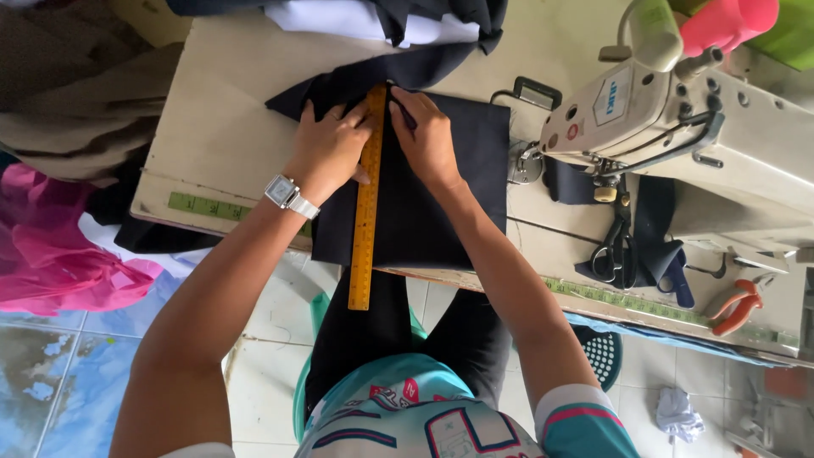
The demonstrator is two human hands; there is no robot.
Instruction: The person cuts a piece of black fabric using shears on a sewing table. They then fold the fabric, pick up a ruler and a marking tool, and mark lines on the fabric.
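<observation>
Two hands work dark cloth (pixel 441 187) on the table (pixel 220 127): left hand (pixel 326 148) flat, pinning the ruler (pixel 366 195); right hand (pixel 428 140) pinching a marker beside it. Slack pressure could let the ruler skid, skewing the line.

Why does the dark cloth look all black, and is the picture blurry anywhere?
Head view: soft daylight, faint shadows; the dark cloth shows hardly any folds. The ruler and both hands, left hand, right hand, look sharp; the edges bend slightly.
</observation>
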